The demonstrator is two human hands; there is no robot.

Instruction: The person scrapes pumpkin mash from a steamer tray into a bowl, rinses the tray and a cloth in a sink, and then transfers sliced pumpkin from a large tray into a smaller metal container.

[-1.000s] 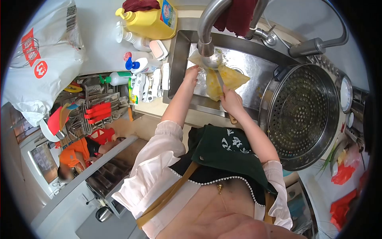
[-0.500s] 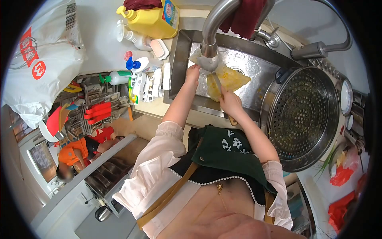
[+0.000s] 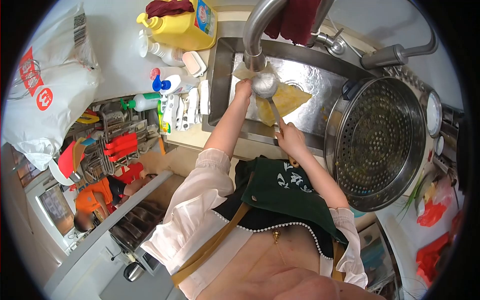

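My right hand (image 3: 291,140) is closed around the handle of a metal ladle (image 3: 265,85), whose wooden end sticks out below my fist. The ladle's round bowl is over the sink (image 3: 330,80), just below the mouth of the faucet (image 3: 255,61); it looks pale and shiny, and I cannot tell whether it holds water. My left hand (image 3: 243,89) is drawn in narrow at the sink's left side, fingertips by the pale edge of a wet yellow cloth (image 3: 290,100). I cannot tell whether they grip it. The cloth lies crumpled in the sink, partly under the ladle, and small yellow bits dot the metal floor beside it.

Overlapping the sink's right end, a big round perforated pan (image 3: 382,145) leans tilted, with yellowish-green bits scattered over its holes. Beyond the sink's far left corner is a large yellow pump jug (image 3: 182,30) with a dark red cloth (image 3: 169,7) on top; its level is hidden. To the left of the sink, a small dish (image 3: 194,64) carries a pale bar, and near it lie a blue-pump bottle (image 3: 177,84) and a green-pump bottle (image 3: 145,102). Well left of the sink sits a bulky white plastic bag (image 3: 55,85), its contents hidden. Far to the right, a clear plastic bag (image 3: 440,197) shows something red inside.
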